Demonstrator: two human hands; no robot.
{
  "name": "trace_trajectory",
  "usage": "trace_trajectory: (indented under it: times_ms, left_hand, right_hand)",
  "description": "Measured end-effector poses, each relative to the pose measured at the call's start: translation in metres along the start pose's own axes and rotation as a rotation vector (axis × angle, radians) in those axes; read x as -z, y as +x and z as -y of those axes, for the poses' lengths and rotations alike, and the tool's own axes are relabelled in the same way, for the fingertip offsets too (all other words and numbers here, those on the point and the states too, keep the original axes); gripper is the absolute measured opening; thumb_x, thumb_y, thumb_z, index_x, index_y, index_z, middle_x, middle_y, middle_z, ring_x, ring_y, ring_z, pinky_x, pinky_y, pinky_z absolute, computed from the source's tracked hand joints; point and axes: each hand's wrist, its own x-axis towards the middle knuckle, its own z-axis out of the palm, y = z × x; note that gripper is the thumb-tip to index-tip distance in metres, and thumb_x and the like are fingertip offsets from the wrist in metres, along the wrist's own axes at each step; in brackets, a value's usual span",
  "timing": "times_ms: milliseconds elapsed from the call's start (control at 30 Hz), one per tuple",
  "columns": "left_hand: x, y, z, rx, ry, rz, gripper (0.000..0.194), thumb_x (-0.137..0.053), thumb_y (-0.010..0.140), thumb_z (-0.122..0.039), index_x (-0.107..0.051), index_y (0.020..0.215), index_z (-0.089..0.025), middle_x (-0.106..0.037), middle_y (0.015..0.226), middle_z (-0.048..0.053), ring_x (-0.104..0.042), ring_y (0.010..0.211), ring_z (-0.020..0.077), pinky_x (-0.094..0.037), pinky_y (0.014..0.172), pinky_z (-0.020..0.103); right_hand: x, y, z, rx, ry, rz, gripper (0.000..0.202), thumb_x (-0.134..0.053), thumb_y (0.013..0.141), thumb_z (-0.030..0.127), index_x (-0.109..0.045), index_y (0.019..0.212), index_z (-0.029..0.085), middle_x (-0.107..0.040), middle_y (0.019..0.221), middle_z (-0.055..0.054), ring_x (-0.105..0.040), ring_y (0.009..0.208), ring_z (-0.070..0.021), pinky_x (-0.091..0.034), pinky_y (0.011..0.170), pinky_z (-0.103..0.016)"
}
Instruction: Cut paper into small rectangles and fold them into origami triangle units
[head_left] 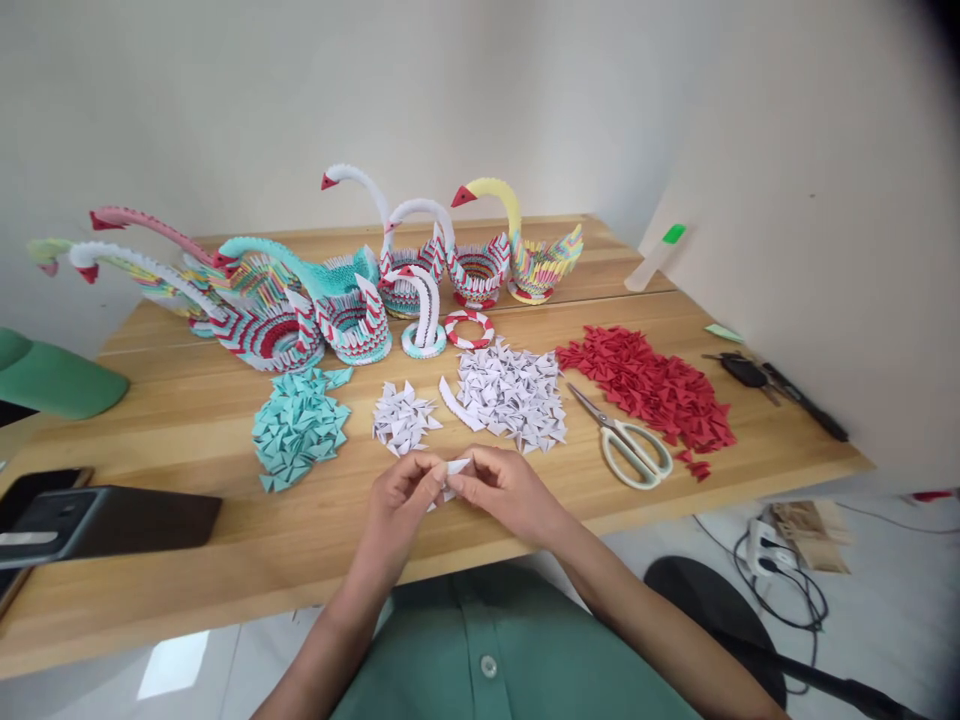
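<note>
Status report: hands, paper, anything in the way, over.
Left hand and right hand both holding white paper piece. Small white pile just beyond. Scissors off right, seemingly out of the way.

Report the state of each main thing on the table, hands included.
Left hand: pinching white paper
Right hand: pinching white paper
Scissors: lying down, blades together
Teal pile: loose, heaped
Small white pile: loose, heaped
Large white pile: loose, heaped
Red pile: loose, heaped
Large swans: assembled, standing
Red-and-white ring: closed, lying flat
</note>
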Motion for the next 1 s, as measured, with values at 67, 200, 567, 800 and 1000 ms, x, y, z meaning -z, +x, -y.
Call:
trace_trajectory:
  times_ms: [67, 200, 567, 800, 1000]
  left_hand:
    - [0.0003, -0.0004, 0.0004, -0.017, 0.034, -0.018, 0.022, -0.06, 0.084, -0.033, -0.06, 0.069, -0.017, -0.054, 0.059, -0.002, -0.05, 0.058, 0.0122, -0.039, 0.059, 0.023]
    - [-0.0014, -0.0022, 0.0002, -0.069, 0.117, -0.027, 0.02, -0.06, 0.085, -0.031, -0.062, 0.07, -0.018, -0.057, 0.061, -0.001, -0.052, 0.061, 0.0133, -0.04, 0.061, 0.024]
    - [-0.0039, -0.0038, 0.0011, -0.004, -0.014, -0.034, 0.022, -0.058, 0.087, -0.035, -0.06, 0.073, -0.017, -0.061, 0.062, -0.002, -0.053, 0.054, 0.0107, -0.042, 0.056, 0.023]
    - [-0.0066, -0.0022, 0.0009, 0.049, -0.133, 0.016, 0.016, -0.065, 0.08, -0.031, -0.059, 0.088, -0.018, -0.055, 0.058, -0.006, -0.051, 0.053, 0.0101, -0.041, 0.055, 0.022]
    - [-0.0066, -0.0047, 0.0045, -0.192, 0.339, -0.128, 0.019, -0.061, 0.081, -0.022, -0.062, 0.1, -0.02, -0.055, 0.062, -0.005, -0.055, 0.059, 0.0132, -0.045, 0.063, 0.025]
  right_hand:
    - [0.0037, -0.0004, 0.0006, -0.006, 0.077, 0.002, 0.027, -0.061, 0.085, 0.044, -0.06, 0.082, 0.018, -0.054, 0.065, 0.003, -0.047, 0.056, -0.0107, -0.036, 0.052, -0.023]
    - [0.0092, -0.0006, 0.0026, 0.032, 0.107, -0.046, 0.028, -0.057, 0.088, 0.045, -0.062, 0.085, 0.018, -0.058, 0.068, 0.001, -0.054, 0.061, -0.0121, -0.042, 0.059, -0.024]
    - [0.0023, 0.0003, -0.0023, 0.064, 0.123, -0.086, 0.013, -0.059, 0.084, 0.026, -0.065, 0.093, 0.019, -0.06, 0.073, 0.002, -0.055, 0.062, -0.0111, -0.044, 0.06, -0.024]
    - [0.0002, 0.0007, -0.0019, 0.09, 0.036, -0.164, 0.012, -0.059, 0.084, 0.026, -0.068, 0.089, 0.02, -0.059, 0.067, 0.002, -0.053, 0.061, -0.0121, -0.043, 0.057, -0.023]
    - [0.0002, 0.0012, 0.001, 0.095, -0.105, -0.2, 0.012, -0.059, 0.082, 0.022, -0.069, 0.088, 0.02, -0.061, 0.067, 0.001, -0.052, 0.061, -0.0122, -0.042, 0.056, -0.023]
